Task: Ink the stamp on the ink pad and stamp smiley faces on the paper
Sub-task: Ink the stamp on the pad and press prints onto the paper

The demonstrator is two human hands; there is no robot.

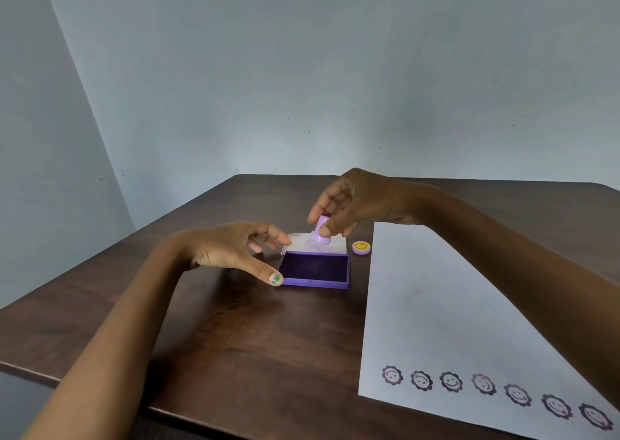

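Observation:
An open purple ink pad (314, 269) lies on the dark wooden table (235, 322), its white lid (303, 242) folded back flat behind it. My right hand (349, 201) pinches a small lilac stamp (321, 232), which stands over the white lid rather than on the dark pad. My left hand (241, 251) rests at the pad's left side, thumb at the front left corner and fingers by the lid's left edge. A white sheet of paper (446, 312) lies to the right, with a row of several smiley prints (486, 386) along its near edge.
A small round cap (361, 247) with a yellow smiley top sits between the ink pad and the paper. A pale wall stands behind the table's far edge. The table's front edge runs along the lower left.

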